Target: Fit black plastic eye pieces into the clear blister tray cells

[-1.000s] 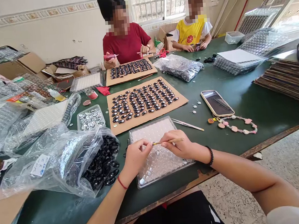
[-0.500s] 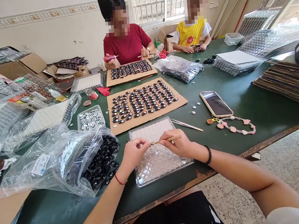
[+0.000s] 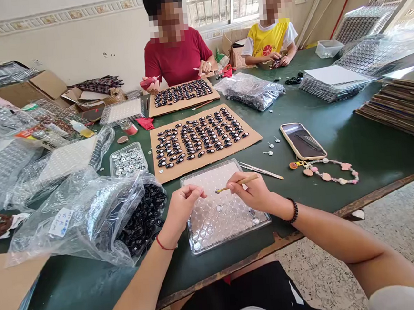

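In my right hand [image 3: 250, 189] is a thin wooden stick [image 3: 246, 180], pinched between thumb and fingers. Its tip points left, with a small dark and shiny bit [image 3: 217, 191] at the end. My left hand [image 3: 185, 203] is just left of that tip, thumb against the curled fingers; whether anything is between them is hidden. Both hands are over a clear plastic tray [image 3: 229, 227] with rows of round hollows. A few small silvery discs [image 3: 219, 208] lie on it. Tweezers [image 3: 262, 170] rest beyond its right corner.
Black oval pieces stand in rows on a cardboard sheet [image 3: 207, 162]. At left are a box of silvery discs [image 3: 128, 161] and a plastic bag [image 3: 86, 222] of black pieces. A phone [image 3: 302, 141] with a beaded strap lies right. Two people [image 3: 181, 56] sit opposite.
My hands have moved apart: the stick's tip has come away from my left fingertips, slightly to the right. The whole view has shifted a little.
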`<move>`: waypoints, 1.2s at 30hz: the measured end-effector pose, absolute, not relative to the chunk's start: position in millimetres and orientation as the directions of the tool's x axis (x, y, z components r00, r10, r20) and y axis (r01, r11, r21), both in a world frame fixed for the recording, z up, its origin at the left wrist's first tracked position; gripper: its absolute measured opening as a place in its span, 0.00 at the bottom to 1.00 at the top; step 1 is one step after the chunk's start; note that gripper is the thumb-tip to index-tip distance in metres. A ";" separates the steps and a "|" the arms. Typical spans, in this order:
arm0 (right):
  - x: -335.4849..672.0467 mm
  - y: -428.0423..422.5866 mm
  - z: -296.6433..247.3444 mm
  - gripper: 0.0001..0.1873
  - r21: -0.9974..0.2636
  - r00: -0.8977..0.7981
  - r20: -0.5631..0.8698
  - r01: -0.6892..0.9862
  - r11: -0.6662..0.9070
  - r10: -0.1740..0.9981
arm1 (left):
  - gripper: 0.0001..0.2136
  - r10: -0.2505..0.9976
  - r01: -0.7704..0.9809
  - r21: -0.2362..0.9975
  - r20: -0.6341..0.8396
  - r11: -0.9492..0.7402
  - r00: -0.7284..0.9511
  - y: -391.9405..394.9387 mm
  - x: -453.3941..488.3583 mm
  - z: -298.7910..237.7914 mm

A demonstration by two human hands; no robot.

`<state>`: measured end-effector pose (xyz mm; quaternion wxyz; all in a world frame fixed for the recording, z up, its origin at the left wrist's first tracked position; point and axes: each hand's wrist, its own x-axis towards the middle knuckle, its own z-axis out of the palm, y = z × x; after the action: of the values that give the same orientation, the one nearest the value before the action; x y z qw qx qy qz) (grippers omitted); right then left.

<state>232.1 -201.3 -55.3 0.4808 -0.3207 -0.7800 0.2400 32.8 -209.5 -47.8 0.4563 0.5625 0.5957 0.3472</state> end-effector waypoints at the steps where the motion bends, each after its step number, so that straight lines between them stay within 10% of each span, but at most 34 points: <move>1: 232.2 -200.9 -55.5 0.13 -0.690 -0.324 0.592 0.269 0.672 0.738 | 0.14 0.986 0.344 0.931 -0.156 0.126 0.061 -209.8 33.3 -47.1; 10: 233.4 -201.7 -57.7 0.13 -0.738 -0.288 0.556 0.261 0.622 0.780 | 0.11 0.983 0.276 0.957 -0.132 0.092 0.131 -211.9 35.8 -48.7; 18: 235.1 -189.9 -55.5 0.11 -0.948 -0.220 0.167 -0.303 0.095 0.961 | 0.12 0.967 0.144 0.985 -0.129 0.098 0.222 -213.5 35.1 -54.2; 24: 235.3 -185.3 -53.3 0.13 -0.925 -0.252 0.049 -0.377 -0.052 0.967 | 0.12 0.951 0.186 0.979 -0.138 0.088 0.275 -216.9 34.8 -54.3; 36: 232.0 -205.9 -63.1 0.09 -0.788 -0.308 0.512 0.202 0.581 0.802 | 0.15 0.954 0.550 0.798 0.097 -0.244 0.283 -222.4 38.6 -54.1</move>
<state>232.0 -205.9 -63.1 0.4826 -0.3360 -0.7468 0.3106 38.6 -222.4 -54.1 0.3332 0.7282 0.5166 0.3031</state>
